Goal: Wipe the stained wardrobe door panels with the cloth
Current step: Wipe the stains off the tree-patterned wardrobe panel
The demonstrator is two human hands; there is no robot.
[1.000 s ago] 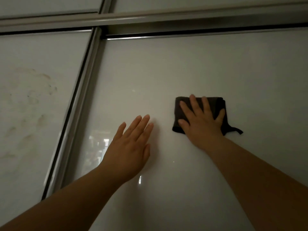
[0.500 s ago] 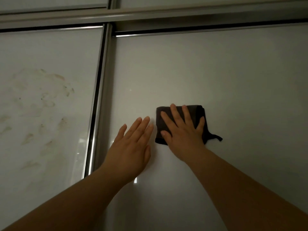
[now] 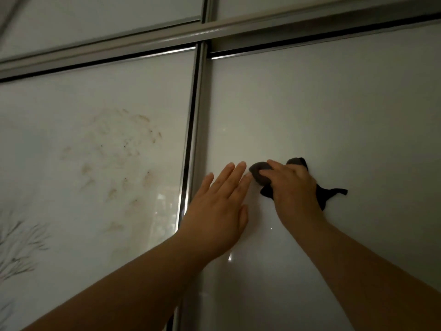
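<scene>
A dark grey cloth (image 3: 259,172) is bunched against the glossy white right door panel (image 3: 334,111). My right hand (image 3: 292,187) curls over it and grips it, so only its ends stick out. My left hand (image 3: 220,201) lies flat on the same panel, fingers spread, its fingertips almost touching the cloth. The left door panel (image 3: 59,192) carries brownish smears and specks (image 3: 119,158) across its middle.
A vertical metal frame strip (image 3: 194,139) separates the two panels, right beside my left hand. A horizontal metal rail (image 3: 214,32) runs above both, with more white panels over it. A faint tree pattern (image 3: 16,244) marks the left panel's lower left.
My right hand has slid the cloth left toward my left hand and its fingers have curled, bunching the flat cloth. The view has shifted left, showing more of the stained panel.
</scene>
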